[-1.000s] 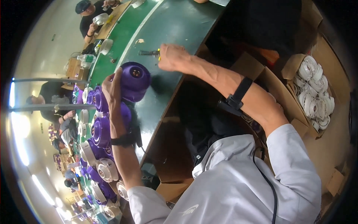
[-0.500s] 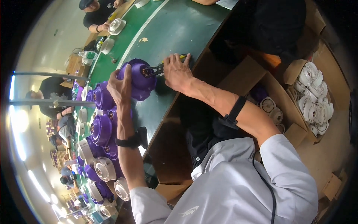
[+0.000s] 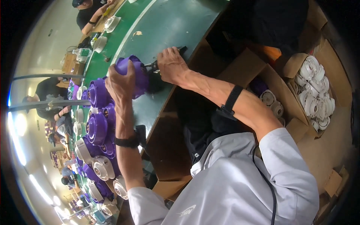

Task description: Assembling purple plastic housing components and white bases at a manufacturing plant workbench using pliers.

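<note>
Over the green workbench, my left hand (image 3: 120, 83) grips a round purple plastic housing (image 3: 141, 78) by its rim, thumb upright along its near side. The housing is tipped so that its side faces me and its open end cannot be seen. In my right hand (image 3: 171, 67) is a pair of pliers (image 3: 153, 66) with dark jaws. A dark handle end sticks out beyond my knuckles. The jaws reach to the right side of the housing; whether they grip anything there is hidden.
Several purple housings (image 3: 96, 128) and white ones (image 3: 102, 167) crowd the bench at left. A green conveyor strip (image 3: 108, 45) runs beyond. Cardboard boxes (image 3: 258, 80) stand at right, one filled with white parts (image 3: 315, 90). Co-workers (image 3: 90, 15) sit along the far side.
The purple housing has turned from showing its inner face to showing its side. My right hand and the pliers have moved slightly left and up, with the wrist rotated.
</note>
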A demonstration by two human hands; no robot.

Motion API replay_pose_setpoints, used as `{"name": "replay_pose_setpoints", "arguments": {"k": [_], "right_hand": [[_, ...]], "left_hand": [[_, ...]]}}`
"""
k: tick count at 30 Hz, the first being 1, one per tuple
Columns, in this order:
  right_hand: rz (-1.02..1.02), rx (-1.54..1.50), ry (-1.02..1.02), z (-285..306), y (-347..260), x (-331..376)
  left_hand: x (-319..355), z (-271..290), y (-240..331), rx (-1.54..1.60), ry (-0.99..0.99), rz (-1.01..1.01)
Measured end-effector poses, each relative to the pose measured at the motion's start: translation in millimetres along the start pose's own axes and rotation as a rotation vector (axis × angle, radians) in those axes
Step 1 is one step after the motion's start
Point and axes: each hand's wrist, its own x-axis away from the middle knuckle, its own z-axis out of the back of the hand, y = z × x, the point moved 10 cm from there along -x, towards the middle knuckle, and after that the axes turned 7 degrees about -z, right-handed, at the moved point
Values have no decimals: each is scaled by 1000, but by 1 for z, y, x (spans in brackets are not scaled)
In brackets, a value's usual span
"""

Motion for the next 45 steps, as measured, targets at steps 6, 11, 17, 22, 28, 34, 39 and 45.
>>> {"name": "replay_pose_setpoints", "arguments": {"k": [6,11,17,22,28,34,39,45], "right_hand": [[16,-23,91,3,0,6],[-30,-64,31,-3,2,1],[-50,-114,-114,-2,0,-10],[22,-52,-134,-6,-5,-5],[-56,105,-61,-12,-1,-2],[-82,35,76,-11,10,2],[-71,-24,-29,-12,4,2],[-12,-75,-61,2,-2,3]], "left_hand": [[-47,-56,0,-118,-673,39],[-73,-69,-27,-154,-612,-39],[49,11,-22,239,109,30],[58,3,-6,25,259,0],[-30,-35,0,-108,-288,-229],[-53,-40,55,535,-537,-523],[-36,-32,-3,-109,-238,-47],[61,11,-3,69,306,-91]]}}
